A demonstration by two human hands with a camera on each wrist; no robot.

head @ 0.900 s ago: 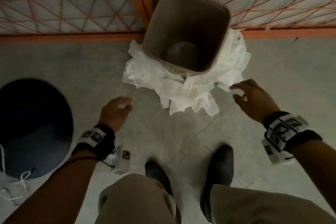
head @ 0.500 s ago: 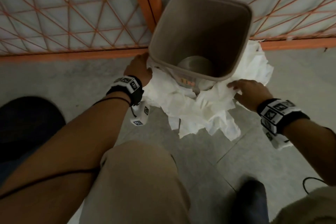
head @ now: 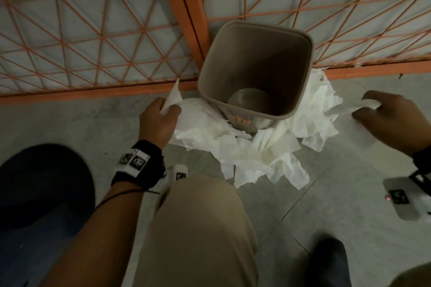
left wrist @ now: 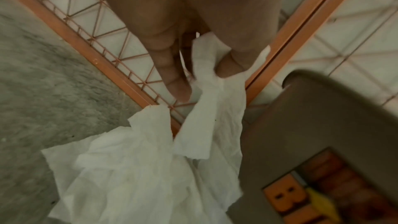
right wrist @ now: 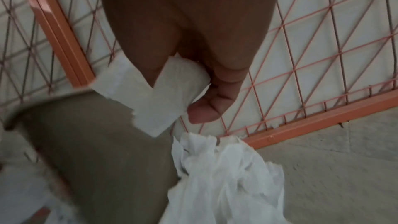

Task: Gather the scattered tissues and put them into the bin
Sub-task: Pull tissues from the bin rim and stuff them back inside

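Pinching now: since half a second ago my left hand (head: 158,121) has gone from resting by the bin (head: 255,70) to nipping a corner of tissue between thumb and fingers (left wrist: 172,74), lifted just left of the bin. My right hand (head: 391,119) has pulled out to the right of the bin and grips another tissue edge, thumb over curled fingers (right wrist: 211,106) in the right wrist view. So both hands have a hold and the gather step has started; nothing looks to be in the bin yet beyond a round metal dish (head: 249,102) at its bottom, I think, the light is poor.

The tissue pile (head: 256,147) wraps the near side and both flanks of the bin on the floor (head: 70,123), touching its base. Sheets look joined or tangled, so lifting 2 corners likely drags the rest.

Behind the bin stands an orange mesh panel (head: 93,30), close enough that tissue on the bin's far right touches its bottom rail. A dark round object (head: 42,193) lies well left of the bin. My knee (head: 200,228) and a shoe (head: 328,261) sit nearer me than the bin. The bin's rim overhangs some sheets, so those need pulling out sideways first.
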